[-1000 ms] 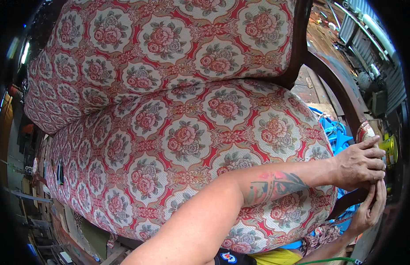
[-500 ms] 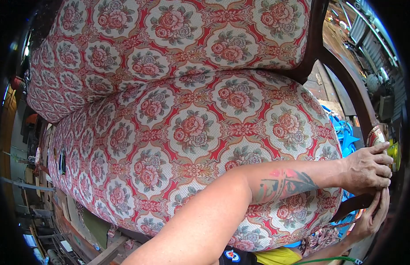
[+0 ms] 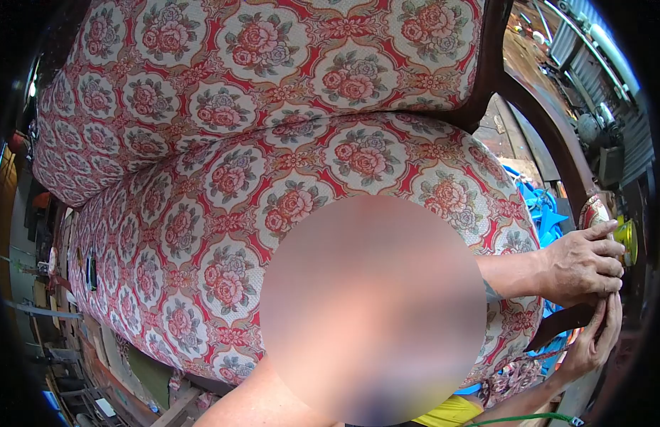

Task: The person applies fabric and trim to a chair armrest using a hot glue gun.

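Observation:
A sofa seat [image 3: 230, 277] and backrest [image 3: 273, 50] wear red-and-cream floral fabric. At the right, my left hand [image 3: 580, 267] is bent over the front end of the dark wooden armrest [image 3: 550, 132], close to its small floral pad [image 3: 594, 215]. Just below, my right hand [image 3: 593, 345] reaches up with its fingers together, their tips meeting my left hand's fingers at the armrest's end. Whatever lies between the right fingers is hidden. A blurred disc covers most of my left forearm and part of the seat.
Blue material [image 3: 545, 213] lies beyond the seat's right side, and a yellow tin [image 3: 627, 242] stands past the armrest. A green cord [image 3: 522, 418] crosses the bottom right. Bunched patterned cloth [image 3: 511, 381] hangs under the seat. A small dark object [image 3: 92, 274] rests on the seat's far left.
The whole view has shifted slightly, so the sofa and hands sit a little further left. Both hands keep nearly the same pose at the armrest. The blurred disc is new.

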Action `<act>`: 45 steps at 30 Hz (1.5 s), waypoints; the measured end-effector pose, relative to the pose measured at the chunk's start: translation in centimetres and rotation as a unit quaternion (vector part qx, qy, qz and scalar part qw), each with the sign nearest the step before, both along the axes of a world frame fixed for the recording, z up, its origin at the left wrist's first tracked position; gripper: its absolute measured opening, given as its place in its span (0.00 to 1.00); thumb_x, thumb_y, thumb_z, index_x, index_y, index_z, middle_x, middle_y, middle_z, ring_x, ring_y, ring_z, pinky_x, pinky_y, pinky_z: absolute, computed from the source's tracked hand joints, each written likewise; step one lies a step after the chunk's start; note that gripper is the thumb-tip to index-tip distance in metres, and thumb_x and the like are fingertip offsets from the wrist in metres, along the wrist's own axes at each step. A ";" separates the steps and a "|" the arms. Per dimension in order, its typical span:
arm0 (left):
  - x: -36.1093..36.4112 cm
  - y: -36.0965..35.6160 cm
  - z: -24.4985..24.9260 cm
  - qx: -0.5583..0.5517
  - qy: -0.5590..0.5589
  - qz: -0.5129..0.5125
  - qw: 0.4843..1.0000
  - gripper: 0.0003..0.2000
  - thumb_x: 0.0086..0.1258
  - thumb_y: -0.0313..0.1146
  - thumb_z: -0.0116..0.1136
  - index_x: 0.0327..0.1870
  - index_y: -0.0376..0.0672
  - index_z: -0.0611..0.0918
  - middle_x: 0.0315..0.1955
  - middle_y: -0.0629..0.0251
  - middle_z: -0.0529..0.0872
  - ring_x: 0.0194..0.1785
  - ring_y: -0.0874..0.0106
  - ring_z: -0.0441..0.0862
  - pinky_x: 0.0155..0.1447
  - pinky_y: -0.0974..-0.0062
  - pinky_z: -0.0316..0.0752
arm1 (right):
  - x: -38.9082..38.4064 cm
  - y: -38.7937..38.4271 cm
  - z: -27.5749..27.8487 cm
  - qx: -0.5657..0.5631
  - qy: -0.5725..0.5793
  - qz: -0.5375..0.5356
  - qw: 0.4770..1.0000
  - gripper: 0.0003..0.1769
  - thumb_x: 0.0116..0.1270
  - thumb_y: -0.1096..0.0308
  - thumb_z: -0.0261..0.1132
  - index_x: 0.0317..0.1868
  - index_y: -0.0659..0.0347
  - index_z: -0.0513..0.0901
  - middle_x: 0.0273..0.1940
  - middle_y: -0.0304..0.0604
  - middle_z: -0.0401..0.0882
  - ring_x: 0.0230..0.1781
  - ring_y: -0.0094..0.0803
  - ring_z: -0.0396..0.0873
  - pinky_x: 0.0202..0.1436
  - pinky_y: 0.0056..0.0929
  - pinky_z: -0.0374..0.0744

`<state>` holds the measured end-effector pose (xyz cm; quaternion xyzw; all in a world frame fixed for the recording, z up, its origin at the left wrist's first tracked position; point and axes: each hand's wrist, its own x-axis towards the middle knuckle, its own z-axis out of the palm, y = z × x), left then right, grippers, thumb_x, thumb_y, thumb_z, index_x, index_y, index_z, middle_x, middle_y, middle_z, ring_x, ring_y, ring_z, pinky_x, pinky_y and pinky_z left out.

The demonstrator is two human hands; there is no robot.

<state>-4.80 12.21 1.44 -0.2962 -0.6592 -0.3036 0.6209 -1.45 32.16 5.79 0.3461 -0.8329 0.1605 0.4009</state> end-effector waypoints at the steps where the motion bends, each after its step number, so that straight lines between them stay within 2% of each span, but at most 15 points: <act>1: 0.1 -0.1 0.0 -0.004 -0.005 0.000 1.000 0.21 0.55 0.43 0.78 0.51 0.52 0.90 0.52 0.69 0.89 0.70 0.59 0.81 0.90 0.35 0.54 | 0.0 0.0 0.0 0.000 0.000 -0.002 1.000 0.16 0.81 0.76 0.70 0.65 0.68 0.89 0.65 0.50 0.90 0.64 0.40 0.89 0.69 0.37 0.87; 8: 0.3 -0.2 0.1 -0.007 -0.013 -0.007 1.000 0.23 0.55 0.45 0.79 0.53 0.52 0.90 0.54 0.69 0.89 0.71 0.59 0.81 0.90 0.35 0.54 | 0.0 -0.2 0.2 -0.002 0.012 -0.006 1.000 0.15 0.81 0.77 0.71 0.63 0.69 0.90 0.64 0.49 0.91 0.63 0.41 0.90 0.68 0.38 0.86; 13: 0.9 -0.6 0.4 -0.016 -0.031 0.001 0.999 0.22 0.60 0.46 0.76 0.55 0.52 0.89 0.54 0.69 0.90 0.73 0.60 0.81 0.89 0.36 0.57 | 0.3 -0.7 0.2 -0.013 0.018 -0.002 1.000 0.14 0.79 0.79 0.72 0.61 0.69 0.91 0.62 0.50 0.92 0.63 0.42 0.90 0.69 0.40 0.85; 17: 2.6 -2.0 1.3 -0.042 -0.074 -0.005 0.996 0.21 0.65 0.40 0.72 0.59 0.49 0.88 0.58 0.67 0.89 0.72 0.59 0.82 0.86 0.39 0.64 | 0.6 -1.9 1.2 -0.006 0.039 0.038 0.998 0.11 0.76 0.79 0.74 0.57 0.65 0.93 0.60 0.51 0.93 0.61 0.44 0.91 0.68 0.41 0.85; 19: 2.7 -2.2 1.5 -0.026 -0.116 -0.057 0.991 0.21 0.66 0.35 0.72 0.61 0.47 0.88 0.60 0.66 0.89 0.74 0.57 0.82 0.85 0.43 0.65 | 1.5 -3.5 1.4 -0.068 0.015 0.066 0.995 0.14 0.72 0.80 0.75 0.56 0.62 0.93 0.58 0.48 0.94 0.61 0.44 0.90 0.71 0.43 0.82; 20: 3.6 -2.9 2.2 -0.089 -0.135 -0.013 0.987 0.23 0.66 0.34 0.73 0.64 0.47 0.88 0.64 0.64 0.90 0.76 0.56 0.81 0.86 0.46 0.65 | 1.7 -3.2 1.6 -0.047 0.034 0.035 0.998 0.14 0.71 0.78 0.76 0.55 0.60 0.93 0.57 0.46 0.94 0.61 0.43 0.90 0.70 0.43 0.81; 21: 4.0 -3.0 2.4 -0.090 -0.166 -0.017 0.982 0.27 0.67 0.36 0.76 0.69 0.48 0.87 0.69 0.64 0.89 0.79 0.58 0.80 0.88 0.47 0.61 | 1.4 -3.0 1.6 -0.055 0.045 0.047 0.996 0.14 0.69 0.75 0.78 0.55 0.58 0.93 0.56 0.45 0.94 0.60 0.43 0.90 0.67 0.43 0.82; 25: 4.5 -2.9 2.9 -0.130 -0.190 0.013 0.973 0.29 0.69 0.39 0.78 0.72 0.49 0.86 0.71 0.65 0.88 0.80 0.60 0.79 0.90 0.47 0.55 | 1.6 -2.4 1.1 -0.102 0.053 0.024 0.993 0.29 0.64 0.72 0.82 0.66 0.58 0.86 0.56 0.41 0.94 0.58 0.40 0.91 0.62 0.39 0.81; 28: 4.7 -3.1 3.3 -0.122 -0.212 -0.001 0.970 0.31 0.69 0.38 0.80 0.74 0.49 0.83 0.70 0.63 0.89 0.80 0.59 0.79 0.90 0.47 0.56 | 1.5 -2.4 0.9 -0.127 0.024 0.047 0.991 0.36 0.64 0.72 0.83 0.72 0.60 0.81 0.55 0.37 0.95 0.58 0.37 0.91 0.60 0.38 0.82; 31: 4.5 -2.6 2.9 -0.061 -0.196 -0.056 0.977 0.24 0.69 0.35 0.80 0.64 0.49 0.83 0.69 0.62 0.89 0.80 0.55 0.79 0.89 0.42 0.54 | 1.8 -2.4 1.3 -0.117 0.033 0.035 0.992 0.38 0.65 0.71 0.83 0.74 0.60 0.80 0.56 0.38 0.95 0.59 0.38 0.91 0.61 0.38 0.81; 34: 4.5 -2.8 2.9 -0.112 -0.180 -0.024 0.977 0.20 0.70 0.34 0.79 0.60 0.50 0.84 0.69 0.62 0.89 0.79 0.54 0.79 0.89 0.40 0.54 | 1.8 -2.2 1.3 -0.114 0.021 0.038 0.993 0.37 0.66 0.70 0.81 0.75 0.59 0.80 0.56 0.39 0.94 0.58 0.39 0.90 0.62 0.39 0.81; 38: 4.8 -2.8 3.0 -0.155 -0.177 0.027 0.971 0.19 0.68 0.36 0.77 0.60 0.54 0.90 0.69 0.65 0.88 0.77 0.58 0.81 0.90 0.42 0.54 | 1.7 -2.1 1.3 -0.114 0.018 0.038 0.993 0.36 0.66 0.71 0.78 0.75 0.58 0.80 0.56 0.45 0.92 0.57 0.42 0.90 0.63 0.42 0.81; 45: 5.0 -2.7 3.0 -0.172 -0.159 0.054 0.971 0.19 0.68 0.35 0.78 0.60 0.60 0.91 0.68 0.67 0.88 0.76 0.58 0.82 0.90 0.41 0.55 | 2.2 -1.7 2.1 -0.113 -0.004 0.057 0.992 0.33 0.69 0.75 0.72 0.75 0.61 0.79 0.57 0.50 0.90 0.56 0.47 0.89 0.65 0.46 0.83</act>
